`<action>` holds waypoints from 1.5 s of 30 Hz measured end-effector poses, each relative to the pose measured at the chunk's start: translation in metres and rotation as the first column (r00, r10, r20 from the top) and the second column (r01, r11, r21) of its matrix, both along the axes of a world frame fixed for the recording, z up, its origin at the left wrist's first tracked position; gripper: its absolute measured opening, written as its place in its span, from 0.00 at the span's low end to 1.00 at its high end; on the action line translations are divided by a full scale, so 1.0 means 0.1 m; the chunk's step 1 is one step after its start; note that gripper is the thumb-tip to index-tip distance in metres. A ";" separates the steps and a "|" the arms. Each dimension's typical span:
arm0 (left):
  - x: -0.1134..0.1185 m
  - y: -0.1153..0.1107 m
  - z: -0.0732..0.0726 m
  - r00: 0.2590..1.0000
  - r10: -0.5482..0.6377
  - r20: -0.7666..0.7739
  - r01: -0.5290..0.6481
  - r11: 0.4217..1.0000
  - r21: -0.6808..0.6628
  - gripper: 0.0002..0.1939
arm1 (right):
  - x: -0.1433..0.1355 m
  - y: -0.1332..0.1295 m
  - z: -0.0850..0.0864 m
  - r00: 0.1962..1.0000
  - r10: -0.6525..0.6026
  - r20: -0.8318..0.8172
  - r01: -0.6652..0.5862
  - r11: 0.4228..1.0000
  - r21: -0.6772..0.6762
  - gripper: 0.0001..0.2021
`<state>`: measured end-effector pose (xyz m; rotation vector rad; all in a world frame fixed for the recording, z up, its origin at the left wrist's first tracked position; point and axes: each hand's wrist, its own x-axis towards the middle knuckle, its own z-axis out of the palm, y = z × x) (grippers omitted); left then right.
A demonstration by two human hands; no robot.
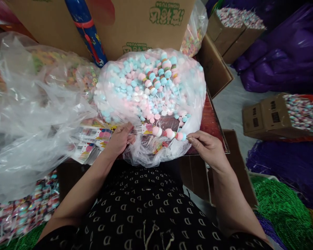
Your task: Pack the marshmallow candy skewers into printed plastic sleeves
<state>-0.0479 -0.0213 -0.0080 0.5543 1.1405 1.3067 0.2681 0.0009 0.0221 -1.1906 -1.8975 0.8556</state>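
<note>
My left hand (pixel 121 139) pinches the end of a clear wrapper (pixel 137 129) that has a printed label (pixel 146 129). To its right lies a candy skewer (pixel 169 133) in pink, white, red and blue, level above the front of a big plastic bag. My right hand (pixel 205 146) pinches the skewer's right end with thumb and finger. Whether the candy's left end sits inside the wrapper is hard to tell. Behind, the bag holds loose pink and blue candies (pixel 130 83), with several finished skewers (pixel 160 74) on top. Printed wrappers (pixel 87 144) lie by my left forearm.
Clear bags of ring candies (pixel 79 74) fill the left side. A cardboard box (pixel 135 31) and a blue cylinder (pixel 87 31) stand behind. At right are a red table edge (pixel 214 128), candy-filled boxes (pixel 263 116), purple bags (pixel 284 52) and green strands (pixel 281 208).
</note>
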 end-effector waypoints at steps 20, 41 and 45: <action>-0.02 -0.06 0.04 0.987 -0.090 0.136 0.094 0.995 -0.023 0.29 | 0.06 -0.05 -0.07 0.987 0.020 -0.158 -0.033 0.997 -0.075 0.09; 0.00 -0.04 0.02 0.982 -0.162 0.097 0.166 0.985 -0.037 0.28 | 0.15 -0.08 -0.12 0.992 0.020 -0.128 -0.028 0.998 -0.062 0.04; -0.04 -0.02 0.01 0.989 -0.145 -0.038 0.144 0.989 -0.031 0.27 | 0.16 -0.10 -0.05 0.998 0.028 -0.060 -0.030 0.999 -0.019 0.04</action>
